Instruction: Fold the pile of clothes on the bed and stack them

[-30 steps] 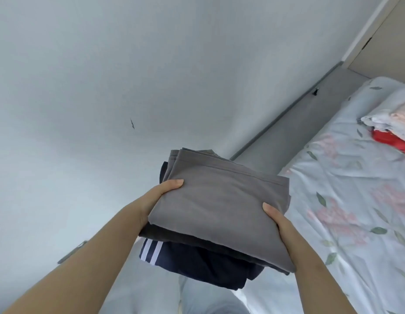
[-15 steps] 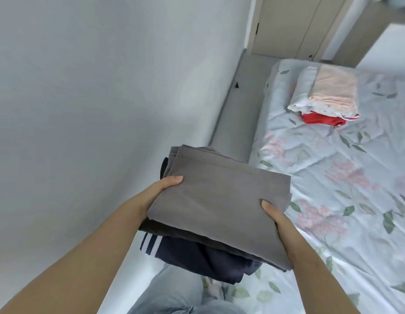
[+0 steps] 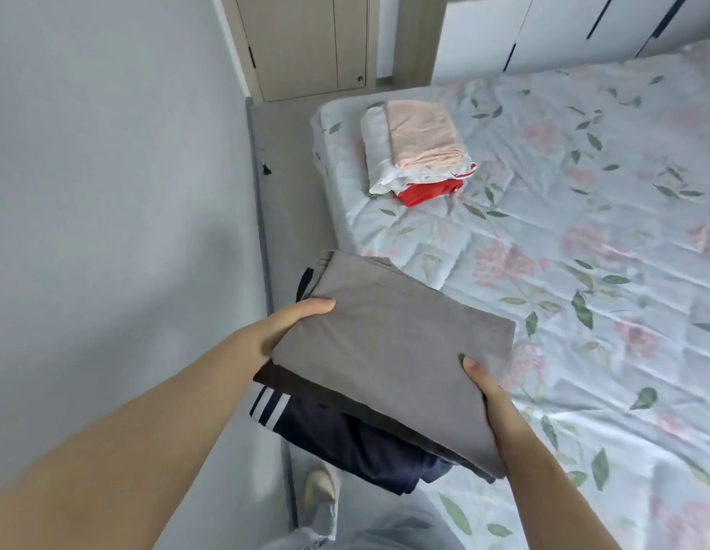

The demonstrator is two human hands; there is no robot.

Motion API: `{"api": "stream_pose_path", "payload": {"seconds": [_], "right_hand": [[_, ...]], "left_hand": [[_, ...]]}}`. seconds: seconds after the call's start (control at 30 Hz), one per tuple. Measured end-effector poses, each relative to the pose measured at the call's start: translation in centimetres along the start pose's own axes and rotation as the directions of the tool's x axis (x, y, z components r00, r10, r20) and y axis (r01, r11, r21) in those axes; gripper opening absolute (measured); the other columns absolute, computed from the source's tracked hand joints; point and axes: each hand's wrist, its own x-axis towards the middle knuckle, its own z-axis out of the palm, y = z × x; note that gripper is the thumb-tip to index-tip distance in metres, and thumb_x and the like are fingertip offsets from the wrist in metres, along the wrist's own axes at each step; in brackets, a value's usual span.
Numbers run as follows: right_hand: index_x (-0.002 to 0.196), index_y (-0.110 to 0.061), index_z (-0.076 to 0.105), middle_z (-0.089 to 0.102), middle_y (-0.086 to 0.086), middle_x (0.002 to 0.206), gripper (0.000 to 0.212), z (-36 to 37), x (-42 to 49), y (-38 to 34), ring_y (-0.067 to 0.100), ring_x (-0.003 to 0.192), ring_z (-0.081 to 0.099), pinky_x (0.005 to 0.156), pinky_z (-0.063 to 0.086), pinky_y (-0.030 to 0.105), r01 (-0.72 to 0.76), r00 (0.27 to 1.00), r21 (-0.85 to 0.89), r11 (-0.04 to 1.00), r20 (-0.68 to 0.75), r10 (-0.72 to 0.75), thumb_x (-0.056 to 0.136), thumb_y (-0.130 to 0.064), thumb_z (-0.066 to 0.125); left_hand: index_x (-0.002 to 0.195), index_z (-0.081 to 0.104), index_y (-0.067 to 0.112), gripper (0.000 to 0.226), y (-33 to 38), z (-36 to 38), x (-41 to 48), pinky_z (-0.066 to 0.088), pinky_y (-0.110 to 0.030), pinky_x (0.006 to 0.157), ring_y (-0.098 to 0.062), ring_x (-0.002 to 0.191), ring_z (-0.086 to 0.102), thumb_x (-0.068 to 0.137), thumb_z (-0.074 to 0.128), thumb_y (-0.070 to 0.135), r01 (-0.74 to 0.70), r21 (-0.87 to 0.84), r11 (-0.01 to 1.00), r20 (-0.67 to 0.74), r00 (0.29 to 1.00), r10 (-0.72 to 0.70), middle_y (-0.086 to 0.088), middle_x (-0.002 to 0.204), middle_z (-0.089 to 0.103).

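Both hands grip the folded bundle: left hand (image 3: 282,331) on its left edge, right hand (image 3: 484,385) on the near right, held over the bed's (image 3: 583,252) near left edge. I'd keep it level and land it squarely on the far stack (image 3: 419,146) so nothing slides.

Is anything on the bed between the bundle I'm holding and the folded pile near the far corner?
Nothing visible: only the floral sheet lies between the held bundle and the folded pile.
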Motion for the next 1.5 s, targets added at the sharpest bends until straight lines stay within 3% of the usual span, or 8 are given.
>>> {"api": "stream_pose_path", "payload": {"seconds": [0.17, 0.37, 0.5, 0.63, 0.83, 1.17, 1.4, 1.5], "right_hand": [[0.119, -0.013, 0.06, 0.071, 0.014, 0.1, 0.072, -0.9, 3.3, -4.5, 0.031, 0.086, 0.067, 0.066, 0.05, 0.035, 0.046, 0.997, 0.097, 0.994, -0.068, -0.04, 0.058, -0.05, 0.07], [0.116, -0.017, 0.06, 0.072, 0.011, 0.1, 0.057, -3.2, 6.7, -9.3, 0.03, 0.09, 0.068, 0.07, 0.052, 0.036, 0.124, 0.984, 0.19, 0.974, -0.153, -0.095, 0.068, -0.047, 0.071], [0.12, -0.019, 0.058, 0.071, 0.009, 0.105, 0.061, -3.9, 9.4, -10.9, 0.029, 0.094, 0.068, 0.073, 0.053, 0.037, 0.181, 0.965, 0.319, 0.93, -0.242, -0.104, 0.067, -0.046, 0.073], [0.124, -0.02, 0.057, 0.07, 0.01, 0.109, 0.074, -4.0, 12.8, -11.6, 0.031, 0.098, 0.067, 0.086, 0.054, 0.045, 0.192, 0.936, 0.463, 0.865, -0.353, -0.019, 0.059, -0.049, 0.076], [0.113, -0.02, 0.062, 0.072, 0.009, 0.102, 0.06, -3.4, 18.5, -13.5, 0.028, 0.091, 0.069, 0.078, 0.054, 0.041, 0.254, 0.849, 0.604, 0.755, -0.513, 0.125, 0.06, -0.046, 0.073], [0.108, -0.024, 0.064, 0.074, -0.001, 0.098, 0.045, -3.5, 25.3, -11.9, 0.015, 0.087, 0.071, 0.064, 0.054, 0.026, 0.367, 0.693, 0.662, 0.654, -0.663, 0.282, 0.068, -0.039, 0.075], [0.117, -0.021, 0.059, 0.07, 0.001, 0.107, 0.045, -3.7, 29.5, -8.0, 0.021, 0.097, 0.067, 0.079, 0.053, 0.035, 0.246, 0.666, 0.715, 0.654, -0.615, 0.422, 0.077, -0.032, 0.076], [0.117, -0.022, 0.059, 0.071, -0.002, 0.106, 0.045, -3.7, 29.9, -7.6, 0.016, 0.092, 0.068, 0.068, 0.052, 0.027, 0.268, 0.655, 0.7, 0.661, -0.636, 0.408, 0.077, -0.032, 0.075]], "left_hand": [[0.102, 0.068, 0.014, 0.057, 6.7, 2.6, 4.6, 0.053, -0.032, 0.068, -0.023, 0.073, 0.072, 0.055, 0.074, 0.047, 0.066, 0.092, 0.994, -0.037, 0.997, -0.063, -0.01, 0.089, 0.074], [0.069, 0.079, 0.019, 0.033, 13.7, 6.4, 9.9, 0.054, -0.027, 0.055, -0.021, 0.066, 0.072, 0.055, 0.072, 0.048, 0.092, 0.229, 0.969, -0.018, 0.996, -0.09, -0.008, 0.08, 0.075], [0.074, 0.079, 0.02, 0.031, 18.5, 8.9, 15.2, 0.052, -0.032, 0.069, -0.021, 0.071, 0.072, 0.053, 0.083, 0.044, 0.087, 0.381, 0.921, 0.006, 0.995, -0.097, -0.008, 0.088, 0.075], [0.074, 0.079, 0.024, 0.031, 23.3, 11.6, 22.0, 0.053, -0.027, 0.064, -0.019, 0.072, 0.072, 0.055, 0.079, 0.05, 0.103, 0.549, 0.829, 0.078, 0.982, -0.174, -0.005, 0.086, 0.075], [0.086, 0.068, 0.017, 0.044, 29.0, 16.6, 32.8, 0.053, -0.023, 0.052, -0.02, 0.061, 0.071, 0.056, 0.069, 0.048, 0.155, 0.73, 0.666, 0.129, 0.925, -0.357, -0.006, 0.072, 0.074], [0.092, 0.067, 0.013, 0.049, 28.6, 22.0, 45.8, 0.055, -0.026, 0.052, -0.019, 0.064, 0.071, 0.051, 0.081, 0.036, 0.158, 0.858, 0.488, 0.186, 0.791, -0.583, -0.008, 0.078, 0.074], [0.107, 0.065, 0.016, 0.09, 24.2, 19.3, 50.6, 0.054, -0.024, 0.055, -0.016, 0.072, 0.072, 0.025, 0.087, 0.048, 0.112, 0.882, 0.458, 0.175, 0.825, -0.537, -0.003, 0.085, 0.075], [0.107, 0.065, 0.02, 0.085, 23.9, 19.0, 50.9, 0.053, -0.028, 0.061, -0.014, 0.074, 0.072, 0.03, 0.083, 0.051, 0.061, 0.899, 0.433, 0.173, 0.859, -0.482, 0.001, 0.084, 0.075]]}}
